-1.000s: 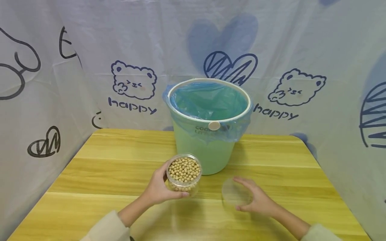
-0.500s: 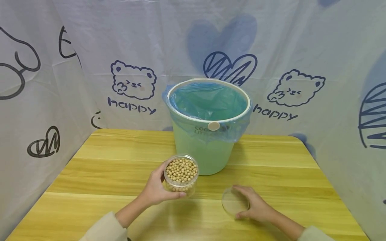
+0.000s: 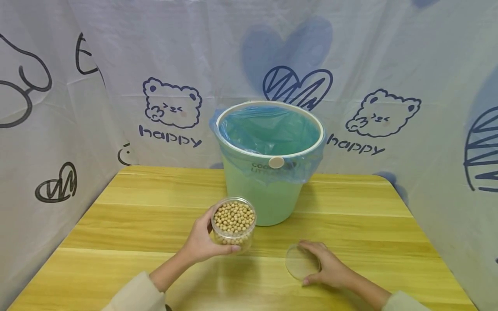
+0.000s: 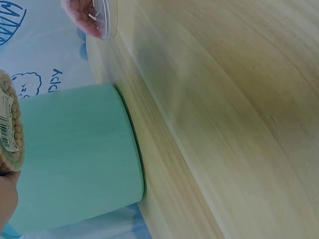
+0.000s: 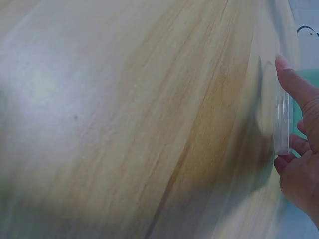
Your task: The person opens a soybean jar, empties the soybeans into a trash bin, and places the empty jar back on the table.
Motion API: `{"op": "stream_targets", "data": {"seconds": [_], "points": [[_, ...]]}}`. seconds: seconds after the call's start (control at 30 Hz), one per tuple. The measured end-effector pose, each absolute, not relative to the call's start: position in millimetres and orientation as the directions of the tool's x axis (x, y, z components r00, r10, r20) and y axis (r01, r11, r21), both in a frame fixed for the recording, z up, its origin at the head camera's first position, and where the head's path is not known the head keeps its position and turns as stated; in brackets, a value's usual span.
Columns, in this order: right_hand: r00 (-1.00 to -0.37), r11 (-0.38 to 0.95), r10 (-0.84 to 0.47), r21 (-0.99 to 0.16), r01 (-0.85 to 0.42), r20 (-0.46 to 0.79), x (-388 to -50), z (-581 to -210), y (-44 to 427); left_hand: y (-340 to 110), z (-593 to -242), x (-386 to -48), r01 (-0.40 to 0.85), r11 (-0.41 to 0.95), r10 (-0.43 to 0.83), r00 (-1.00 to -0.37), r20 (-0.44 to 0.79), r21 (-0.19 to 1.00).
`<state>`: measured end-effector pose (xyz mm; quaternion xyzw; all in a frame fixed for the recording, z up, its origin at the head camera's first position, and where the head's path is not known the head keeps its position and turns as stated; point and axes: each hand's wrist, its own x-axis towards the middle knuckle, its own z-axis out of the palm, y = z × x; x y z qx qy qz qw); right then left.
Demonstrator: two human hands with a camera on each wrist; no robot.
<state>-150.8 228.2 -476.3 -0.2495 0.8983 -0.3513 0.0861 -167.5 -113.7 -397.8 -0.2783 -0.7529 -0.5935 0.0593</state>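
Observation:
In the head view my left hand (image 3: pixel 203 244) grips a clear round plastic jar (image 3: pixel 234 242) with thumb and fingers curled round its side. The jar has no lid on and is filled near the rim with pale soybeans (image 3: pixel 234 217); its mouth tips slightly toward me. The left wrist view catches a barcode label (image 4: pixel 7 124) on the jar. To the right, my right hand (image 3: pixel 330 267) holds a clear round lid (image 3: pixel 299 262) by its rim, thumb on one side and fingers on the other, as the right wrist view confirms. Whether the lid touches the table I cannot tell.
Behind the jar stands a pale green bucket (image 3: pixel 264 198) lined with a blue plastic bag (image 3: pixel 272 125) folded over its white rim. Everything is on a wood-grain table (image 3: pixel 155 198). A white printed curtain (image 3: pixel 233 52) hangs behind and at both sides.
My right hand has come down and a little toward me with the lid, then stayed nearly still. The jar in my left hand has shifted slightly left.

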Motion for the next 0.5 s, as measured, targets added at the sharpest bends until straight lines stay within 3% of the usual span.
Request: {"op": "stream_targets", "data": {"seconds": [0.5], "points": [[-0.848, 0.644, -0.528, -0.629, -0.436, 0.046, -150.2, -479.6, 225.1, -114.2, -395.4, -168.3, 0.489, 0.149, 0.336, -0.842, 0.421, 0.860]]}}
